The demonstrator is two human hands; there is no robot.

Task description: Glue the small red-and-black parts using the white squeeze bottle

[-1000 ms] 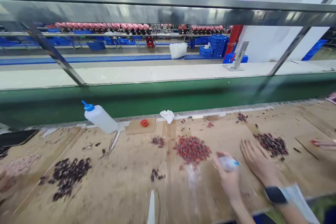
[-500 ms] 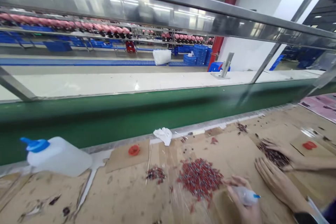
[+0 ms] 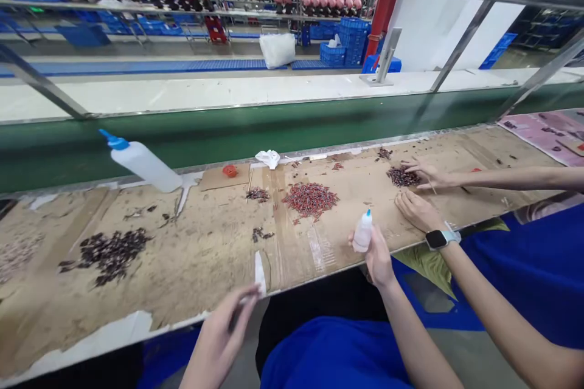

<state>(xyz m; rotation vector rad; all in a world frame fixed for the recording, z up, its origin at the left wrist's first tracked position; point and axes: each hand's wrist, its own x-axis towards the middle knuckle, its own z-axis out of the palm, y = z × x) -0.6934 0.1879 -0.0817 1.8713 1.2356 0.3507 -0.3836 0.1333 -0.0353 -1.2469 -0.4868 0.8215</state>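
Note:
My right hand (image 3: pixel 378 255) is wrapped round a small clear squeeze bottle (image 3: pixel 363 232) with a blue tip, held upright over the front edge of the cardboard-covered table (image 3: pixel 219 243). My left hand (image 3: pixel 227 328) is at the front edge with thumb and forefinger pinched together; what they hold, if anything, I cannot make out. Its fingertips are beside a white strip (image 3: pixel 260 270) on the cardboard. Beyond my hands lies a heap of small red and dark pieces (image 3: pixel 311 200). Smaller groups of dark pieces (image 3: pixel 262 234) and reddish-dark pieces (image 3: pixel 258 194) lie to its left.
A large white bottle (image 3: pixel 146 165) with a blue nozzle leans at the back left. Dark pieces (image 3: pixel 114 253) lie below it. A red cap-like piece (image 3: pixel 229 171) and crumpled tissue (image 3: pixel 268 158) lie near the green conveyor (image 3: pixel 228 130). A co-worker's hands (image 3: pixel 422 209) work at another pile (image 3: pixel 404 176) on the right.
The view has tipped downward and shifted. My left hand has come into view at the front edge. My right hand, still round the small bottle, has turned it upright, away from the red heap.

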